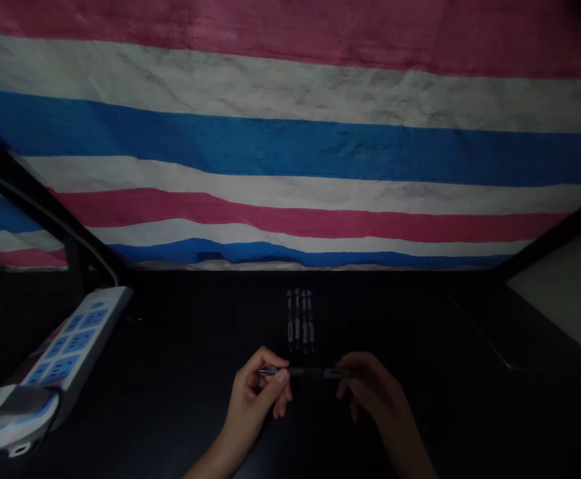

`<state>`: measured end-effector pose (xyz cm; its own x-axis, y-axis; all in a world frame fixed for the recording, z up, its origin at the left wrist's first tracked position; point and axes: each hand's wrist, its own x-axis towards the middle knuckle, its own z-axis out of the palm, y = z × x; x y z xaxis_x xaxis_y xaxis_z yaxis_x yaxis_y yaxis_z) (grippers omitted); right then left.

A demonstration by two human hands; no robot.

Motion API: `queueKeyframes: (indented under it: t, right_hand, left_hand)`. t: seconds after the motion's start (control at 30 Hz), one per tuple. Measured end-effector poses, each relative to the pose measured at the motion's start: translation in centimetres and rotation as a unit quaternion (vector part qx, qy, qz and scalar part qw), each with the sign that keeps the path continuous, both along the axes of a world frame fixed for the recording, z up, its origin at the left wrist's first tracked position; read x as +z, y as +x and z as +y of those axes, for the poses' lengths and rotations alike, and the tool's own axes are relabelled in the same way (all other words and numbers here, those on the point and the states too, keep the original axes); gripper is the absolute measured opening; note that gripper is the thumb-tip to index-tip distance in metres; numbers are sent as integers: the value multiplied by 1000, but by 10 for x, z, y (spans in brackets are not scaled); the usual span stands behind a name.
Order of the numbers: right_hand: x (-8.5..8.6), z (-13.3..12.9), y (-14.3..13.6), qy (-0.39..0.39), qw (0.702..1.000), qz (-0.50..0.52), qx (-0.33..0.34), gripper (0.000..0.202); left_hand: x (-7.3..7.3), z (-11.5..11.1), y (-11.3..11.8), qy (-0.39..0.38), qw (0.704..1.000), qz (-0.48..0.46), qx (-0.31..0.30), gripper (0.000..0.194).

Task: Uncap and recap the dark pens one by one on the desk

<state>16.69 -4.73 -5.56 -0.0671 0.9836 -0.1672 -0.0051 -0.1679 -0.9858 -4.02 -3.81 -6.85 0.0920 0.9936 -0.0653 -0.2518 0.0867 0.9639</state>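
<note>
A dark pen (306, 372) lies level between my two hands, above the black table (181, 346). My left hand (260, 386) pinches its left end between thumb and fingers, with the tip sticking out to the left. At the other end, the fingers of my right hand (367, 386) close round the part with the pale grip; a narrow gap or pale line shows in the pen just left of them. Several similar pens (298, 322) lie side by side just beyond my hands, pointing away from me.
On the left lies a white power strip (108, 313) with blue sockets, a plug and cable at its near end. A dark flat object (510, 332) is at the right. Striped sheeting (290, 146) hangs behind the table.
</note>
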Motion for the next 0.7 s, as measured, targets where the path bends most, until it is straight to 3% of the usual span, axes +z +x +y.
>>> queueKeyframes:
  t: [0.17,0.33,0.43,0.7]
  right_hand:
    - [1,1,0,-28,999,-8,15,40]
    - [0,2,-1,-57,992,109,-8,32]
    - [-2,1,-1,-38,990,130,-29,29]
    - [1,-1,1,15,998,56,-14,23]
  left_hand:
    - [-1,0,0,-3,1000,7,-2,28]
    - [3,1,2,-17,1000,21,13,29]
    - [4,1,2,-23,999,29,15,31]
    - [1,1,1,-32,999,24,21,31]
